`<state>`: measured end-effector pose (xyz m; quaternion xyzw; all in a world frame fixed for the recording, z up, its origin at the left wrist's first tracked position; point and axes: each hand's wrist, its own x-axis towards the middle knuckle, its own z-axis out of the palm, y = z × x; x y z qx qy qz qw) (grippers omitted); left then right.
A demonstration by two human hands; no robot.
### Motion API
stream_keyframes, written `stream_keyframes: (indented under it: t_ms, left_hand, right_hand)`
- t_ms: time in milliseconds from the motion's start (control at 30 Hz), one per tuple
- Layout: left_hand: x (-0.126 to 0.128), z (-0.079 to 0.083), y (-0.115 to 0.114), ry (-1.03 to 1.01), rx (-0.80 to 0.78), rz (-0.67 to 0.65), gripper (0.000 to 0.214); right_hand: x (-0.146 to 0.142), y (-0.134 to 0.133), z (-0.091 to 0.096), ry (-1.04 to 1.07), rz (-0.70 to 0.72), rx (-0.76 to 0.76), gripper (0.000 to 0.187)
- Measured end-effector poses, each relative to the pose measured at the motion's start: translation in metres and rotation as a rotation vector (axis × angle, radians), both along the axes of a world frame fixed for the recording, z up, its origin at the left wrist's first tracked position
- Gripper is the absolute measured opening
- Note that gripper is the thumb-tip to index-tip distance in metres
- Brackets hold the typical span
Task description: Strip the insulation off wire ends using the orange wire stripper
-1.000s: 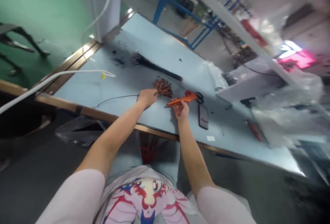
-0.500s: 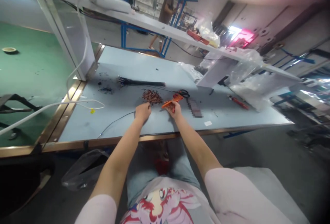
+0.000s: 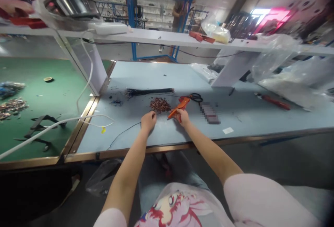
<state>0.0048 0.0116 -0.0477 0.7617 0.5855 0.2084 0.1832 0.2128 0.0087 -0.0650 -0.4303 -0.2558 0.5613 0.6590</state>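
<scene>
From the head camera we look down on a pale blue workbench, with both bare forearms reaching over its near edge. Our right hand is closed firmly around the handle of an orange hand tool, its tip pointing left toward the heap; we cannot settle from here whether it is a crimper or a cutter. Our left hand lies curled, knuckles up, just beside a heap of small copper-coloured pieces. A thin black wire runs out from beneath that hand, but we cannot tell whether the fingers pinch it.

Beyond the heap, a long bundle of black wires lies gathered on the bench. Both the bundle and the heap look sizeable, so much seems left to handle. To the right lie black-handled scissors, a pixelated flat object and a red-handled tool. Farther off, a person stands by a blue rack. We can read no brand, label or writing.
</scene>
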Motion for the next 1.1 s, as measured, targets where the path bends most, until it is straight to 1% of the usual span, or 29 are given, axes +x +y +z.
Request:
stream_keyframes:
  t_ms: [200, 400, 500, 633, 767, 900, 1000, 1100]
  left_hand:
    - [0.004, -0.005, 0.006, 0.031, 0.002, 0.004, 0.022]
    - [0.005, -0.007, 0.008, 0.078, -0.018, 0.024, 0.024]
    - [0.005, -0.007, 0.006, 0.086, -0.022, 0.035, 0.024]
    - [0.001, -0.011, 0.003, 0.042, 0.036, 0.052, 0.021]
    - [-0.002, -0.016, 0.002, 0.023, 0.073, 0.088, 0.019]
    - [-0.004, -0.018, -0.001, 0.012, 0.090, 0.062, 0.020]
    - [-0.006, -0.020, -0.003, 0.008, 0.092, 0.044, 0.021]
    - [-0.007, -0.023, -0.006, 0.015, 0.069, 0.029, 0.022]
  right_hand:
    - [0.004, 0.000, 0.000, 0.017, 0.095, 0.033, 0.017]
    - [0.005, -0.007, -0.004, 0.051, 0.163, 0.038, 0.027]
    - [0.005, -0.012, -0.003, 0.045, 0.165, 0.056, 0.030]
    - [0.004, -0.019, 0.001, 0.026, 0.163, 0.051, 0.032]
    - [0.004, -0.025, 0.001, 0.004, 0.200, 0.033, 0.031]
    - [0.005, -0.032, 0.001, 0.001, 0.227, 0.041, 0.031]
    - [0.003, -0.037, 0.002, -0.001, 0.208, 0.034, 0.029]
    - [-0.002, -0.041, 0.002, -0.031, 0.154, -0.005, 0.028]
